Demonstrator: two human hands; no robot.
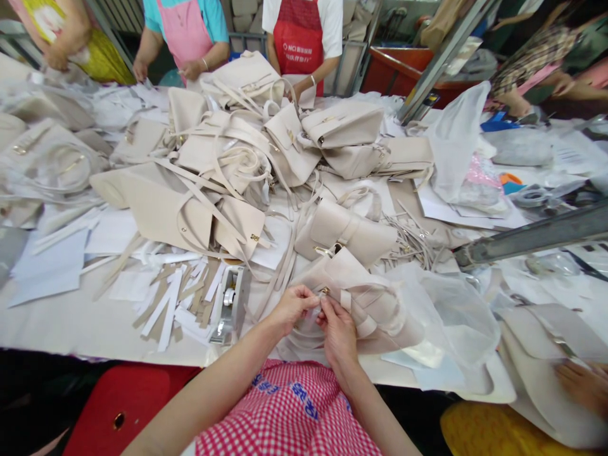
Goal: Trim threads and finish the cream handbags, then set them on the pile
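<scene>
While the person sat close to the long pale table [52, 332], a cream, leather-like handbag [356, 272] lay on it, right in front of the checked apron [285, 411]. The left hand [297, 308] and the right hand [341, 326] met at its small gold metal clasp [325, 291]. Each grip was a pinch of thumb and finger, and both seemed to hold a thin bit of clear plastic [310, 320], though the fingers hid most of it. A nail could have slipped and scratched the clasp, because the spot was so small. A hard tug could have torn the plastic. The long cream straps [286, 253] lay in a tangle nearby, so one could have caught and pulled the bag crooked. The gray metal tape holder [231, 304] stood near the left arm, and a careless elbow could have knocked it.
</scene>
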